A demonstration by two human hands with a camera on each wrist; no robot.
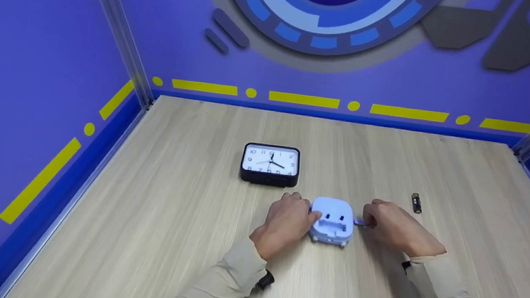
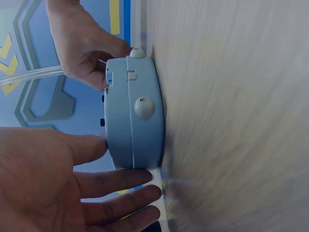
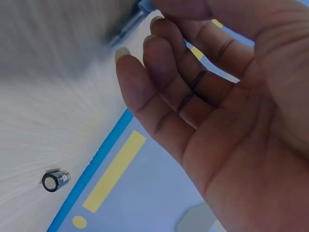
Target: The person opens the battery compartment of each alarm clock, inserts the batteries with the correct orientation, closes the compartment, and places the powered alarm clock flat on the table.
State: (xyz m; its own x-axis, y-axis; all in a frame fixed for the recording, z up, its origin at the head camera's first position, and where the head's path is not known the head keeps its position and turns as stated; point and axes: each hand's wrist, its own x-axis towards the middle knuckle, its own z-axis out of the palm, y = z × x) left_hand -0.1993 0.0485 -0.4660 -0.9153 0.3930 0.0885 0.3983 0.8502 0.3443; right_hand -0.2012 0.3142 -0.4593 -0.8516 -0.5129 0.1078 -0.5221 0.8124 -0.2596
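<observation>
A small light-blue alarm clock [image 1: 331,211] lies back up on the table, its two dark knobs and open battery compartment on top. Two round white feet [image 2: 144,108] stick out of its side in the left wrist view. My left hand [image 1: 288,217] grips the clock's left edge, thumb on top and forefinger against the side. To the right of the clock, my right hand [image 1: 390,226] pinches a small, thin light-blue piece [image 1: 359,222], like a battery cover. Most of that piece is hidden by the fingers.
Behind the left hand stands a black rectangular clock [image 1: 270,165] with a white dial. A single battery [image 1: 416,203] lies on the wooden table [image 1: 187,161] beyond the right hand. Blue printed panels [image 1: 318,84] border the table at the back and sides.
</observation>
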